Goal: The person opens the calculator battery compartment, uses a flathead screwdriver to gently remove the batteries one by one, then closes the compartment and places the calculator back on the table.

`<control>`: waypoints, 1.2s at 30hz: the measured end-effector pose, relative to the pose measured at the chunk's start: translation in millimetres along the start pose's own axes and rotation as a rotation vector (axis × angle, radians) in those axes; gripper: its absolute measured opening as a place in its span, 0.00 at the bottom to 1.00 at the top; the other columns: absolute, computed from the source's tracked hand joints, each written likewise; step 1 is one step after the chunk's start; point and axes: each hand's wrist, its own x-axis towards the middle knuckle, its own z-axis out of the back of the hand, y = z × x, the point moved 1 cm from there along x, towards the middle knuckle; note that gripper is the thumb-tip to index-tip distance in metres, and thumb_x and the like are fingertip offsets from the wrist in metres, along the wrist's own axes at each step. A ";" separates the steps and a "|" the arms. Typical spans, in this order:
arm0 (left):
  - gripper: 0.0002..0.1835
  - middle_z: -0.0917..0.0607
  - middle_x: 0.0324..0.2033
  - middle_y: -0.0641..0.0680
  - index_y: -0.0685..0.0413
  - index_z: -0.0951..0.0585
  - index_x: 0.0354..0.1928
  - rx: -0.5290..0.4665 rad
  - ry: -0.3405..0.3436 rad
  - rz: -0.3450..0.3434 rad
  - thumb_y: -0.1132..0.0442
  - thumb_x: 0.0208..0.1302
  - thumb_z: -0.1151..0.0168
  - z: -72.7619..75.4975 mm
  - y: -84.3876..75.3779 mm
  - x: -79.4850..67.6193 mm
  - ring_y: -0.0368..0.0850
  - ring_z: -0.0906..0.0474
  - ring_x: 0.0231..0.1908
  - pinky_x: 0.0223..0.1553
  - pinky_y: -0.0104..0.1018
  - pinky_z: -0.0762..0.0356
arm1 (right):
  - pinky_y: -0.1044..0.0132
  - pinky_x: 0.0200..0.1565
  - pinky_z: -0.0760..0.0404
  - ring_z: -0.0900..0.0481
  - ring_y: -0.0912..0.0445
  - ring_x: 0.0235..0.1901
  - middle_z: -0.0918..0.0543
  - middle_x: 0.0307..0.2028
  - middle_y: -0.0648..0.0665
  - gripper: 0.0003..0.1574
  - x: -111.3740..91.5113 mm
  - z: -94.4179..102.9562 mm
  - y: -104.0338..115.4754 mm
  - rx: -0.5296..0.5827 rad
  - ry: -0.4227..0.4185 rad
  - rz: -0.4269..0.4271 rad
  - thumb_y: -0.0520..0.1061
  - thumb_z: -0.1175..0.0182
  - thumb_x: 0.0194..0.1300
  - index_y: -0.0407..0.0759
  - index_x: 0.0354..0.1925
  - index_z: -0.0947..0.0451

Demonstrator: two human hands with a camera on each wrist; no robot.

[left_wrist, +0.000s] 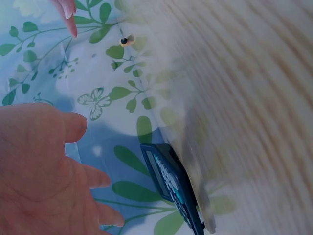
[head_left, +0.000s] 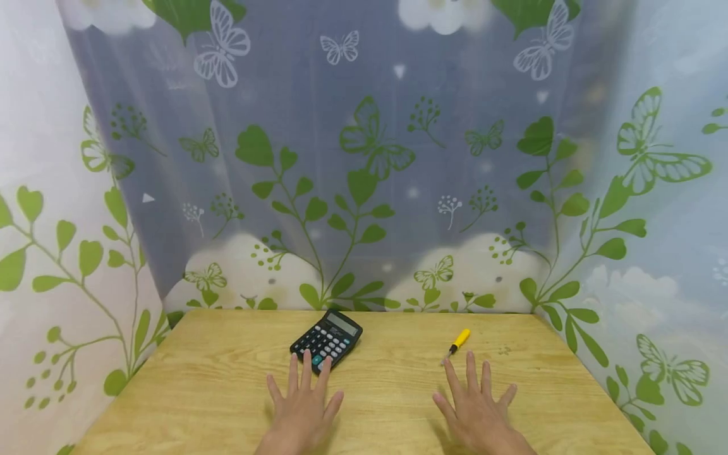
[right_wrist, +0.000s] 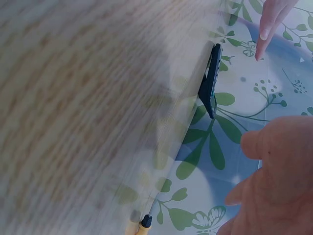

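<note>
Yellow wood-grain tabletop across the bottom of the head view, around six o'clock, before a blue-grey and white backdrop printed with green leaves and butterflies. Black rectangular calculator with pale keys and grey display near seven o'clock; slim screwdriver with yellow-and-black handle near five. Person's left hand at the calculator's seven o'clock, fingertips overlapping its near edge from this angle; right hand at the screwdriver's five o'clock. Both with fingers spread wide, holding nothing.

Left wrist view: left palm at eight o'clock, apart from the calculator near six; right fingertips near eleven.

Right wrist view: right hand at four o'clock, grasping nothing; calculator at two, screwdriver at six.
</note>
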 end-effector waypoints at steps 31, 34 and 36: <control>0.36 0.48 0.80 0.69 0.48 0.39 0.80 -0.016 -0.015 -0.016 0.40 0.78 0.49 -5.8 0.9 -3.0 0.74 0.57 0.80 0.69 0.89 0.70 | 0.06 0.56 0.74 0.66 0.19 0.76 0.64 0.80 0.24 0.47 -1.9 -6.5 -0.1 -0.035 -0.028 0.018 0.68 0.55 0.79 0.47 0.82 0.52; 0.36 0.48 0.80 0.69 0.47 0.39 0.80 -0.009 -0.021 -0.017 0.40 0.78 0.49 -5.4 0.7 -2.3 0.74 0.57 0.80 0.69 0.89 0.69 | 0.06 0.56 0.74 0.66 0.19 0.76 0.65 0.80 0.24 0.47 -0.8 -6.6 -0.3 -0.033 -0.033 0.024 0.68 0.55 0.80 0.47 0.82 0.52; 0.36 0.49 0.80 0.68 0.46 0.40 0.80 -0.001 -0.025 -0.018 0.40 0.78 0.49 -4.9 0.4 -1.5 0.73 0.57 0.80 0.69 0.88 0.69 | 0.06 0.56 0.73 0.66 0.19 0.76 0.65 0.80 0.23 0.47 -0.1 -5.8 -0.1 -0.040 -0.032 0.026 0.69 0.56 0.79 0.47 0.82 0.53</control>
